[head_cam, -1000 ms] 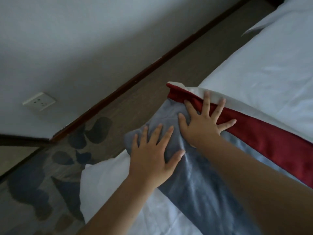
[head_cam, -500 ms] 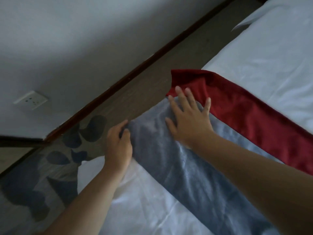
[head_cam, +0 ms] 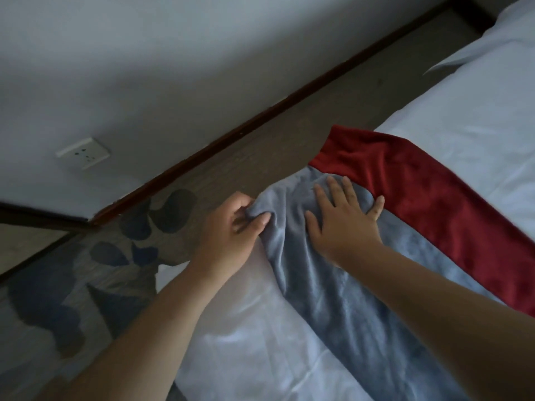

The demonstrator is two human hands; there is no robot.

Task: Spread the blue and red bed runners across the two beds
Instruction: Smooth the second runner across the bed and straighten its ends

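Observation:
A bed runner with a blue-grey band point(head_cam: 341, 308) and a red band point(head_cam: 419, 192) lies across a bed with white sheets point(head_cam: 469, 117). Its end hangs over the bed's left side. My left hand point(head_cam: 228, 230) pinches the bunched left edge of the blue band between thumb and fingers. My right hand point(head_cam: 341, 218) lies flat with spread fingers on the blue band, just beside the red band. The blue cloth is wrinkled between my two hands.
A patterned carpet point(head_cam: 110, 256) with dark leaf shapes covers the floor left of the bed. A dark wooden skirting board point(head_cam: 260, 123) runs along a white wall with a socket point(head_cam: 84, 153). A white pillow point(head_cam: 492, 44) sits at the top right.
My left hand has closed on the blue band's edge and bunched it. My right hand has slid back down onto the blue band. The red band now lies flatter over the bed's side.

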